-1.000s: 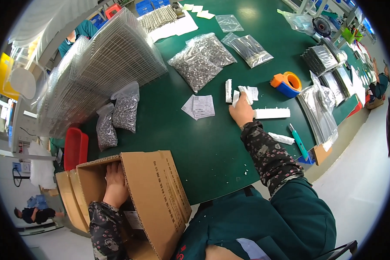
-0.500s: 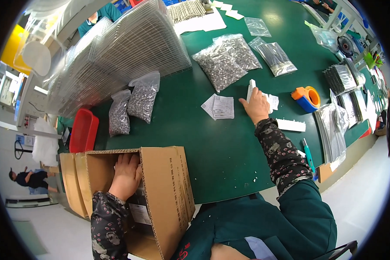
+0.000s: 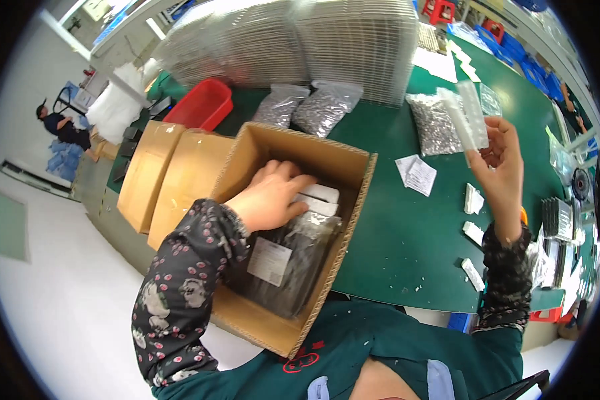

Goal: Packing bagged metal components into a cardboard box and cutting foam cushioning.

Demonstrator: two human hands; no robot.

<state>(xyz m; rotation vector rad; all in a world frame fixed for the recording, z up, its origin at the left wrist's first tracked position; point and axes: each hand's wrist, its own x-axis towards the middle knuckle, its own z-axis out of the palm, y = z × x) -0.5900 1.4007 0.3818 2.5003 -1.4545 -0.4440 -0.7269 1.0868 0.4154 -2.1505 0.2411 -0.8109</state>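
My left hand [image 3: 270, 197] reaches into an open cardboard box [image 3: 361, 193], fingers apart, its fingertips hidden partly beside the wall. Next to its thumb lie white foam strips [image 3: 322, 193]. Below them in the box sits a dark, plastic-wrapped pack [image 3: 307, 257] with a white label [image 3: 269, 261]. Raised above the green table, my right hand [image 3: 505, 163] is closed on white foam strips [image 3: 472, 119], gripped near their lower end between thumb and fingers. Smaller white foam pieces [image 3: 473, 233] lie on the table below that hand.
Closed cartons [image 3: 187, 187] stand left of the box. Behind are a red bin [image 3: 203, 107], bags of small metal parts [image 3: 327, 110] and stacked clear trays [image 3: 353, 47]. Another parts bag [image 3: 437, 127] and paper labels [image 3: 418, 175] lie on the green table [image 3: 393, 233].
My right hand has lifted white foam strips off the table. My left hand has shifted right inside the box, beside white foam. The view has turned, showing more of the box's inside.
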